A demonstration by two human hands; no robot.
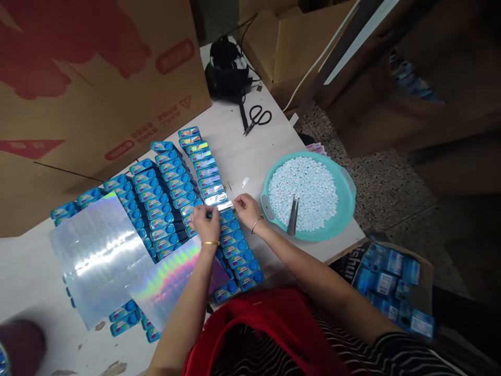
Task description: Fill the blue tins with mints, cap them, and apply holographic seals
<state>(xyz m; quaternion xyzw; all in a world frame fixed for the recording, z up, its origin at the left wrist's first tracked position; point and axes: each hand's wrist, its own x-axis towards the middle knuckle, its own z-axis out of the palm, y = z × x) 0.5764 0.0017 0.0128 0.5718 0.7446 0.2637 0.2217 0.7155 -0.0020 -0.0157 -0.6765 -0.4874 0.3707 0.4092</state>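
Note:
My left hand (206,223) is closed, its fingertips pinched at the near edge of a shiny holographic sticker strip (224,204). Opposite it, my right hand (247,211) pinches the strip's right end between thumb and fingers. Under the strip runs a row of small blue tins (236,248) with colourful labels. Tins farther up that row carry shiny strips (207,171) across them, while the nearer ones show blue printed faces. Holographic sheets (104,256) lie over other rows on the left, and another holographic sheet (166,279) lies partly beneath my left forearm.
A turquoise basin (344,209) of small pale pellets stands at the right, a metal scoop (293,216) in it. Black scissors (257,119) and a black device (225,68) lie at the back. A large cardboard box (97,68) borders the rows; a bag of blue packs (391,282) stands lower right.

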